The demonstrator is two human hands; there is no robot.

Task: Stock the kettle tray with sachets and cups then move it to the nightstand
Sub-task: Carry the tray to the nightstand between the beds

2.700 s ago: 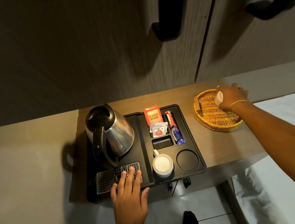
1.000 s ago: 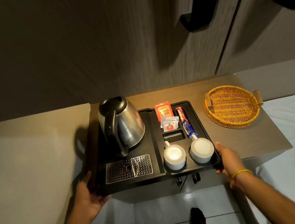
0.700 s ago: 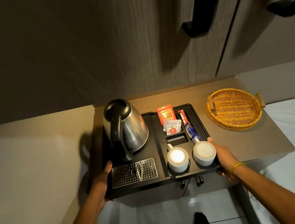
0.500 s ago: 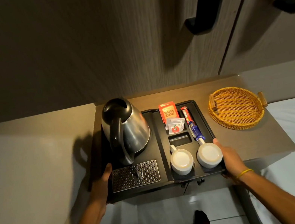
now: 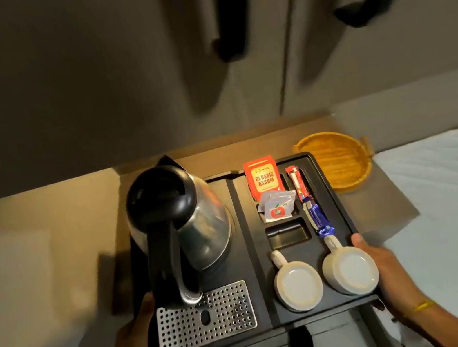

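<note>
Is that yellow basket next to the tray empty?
Empty, as far as shows. Only bare weave is visible inside the wicker basket beside the black tray, though the picture is blurred there.

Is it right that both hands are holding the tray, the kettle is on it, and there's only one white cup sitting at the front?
Not quite. The head view shows two white cups side by side at the front of the tray, not one. The rest holds: the left hand and right hand grip the tray's sides, and the kettle stands on it.
</note>
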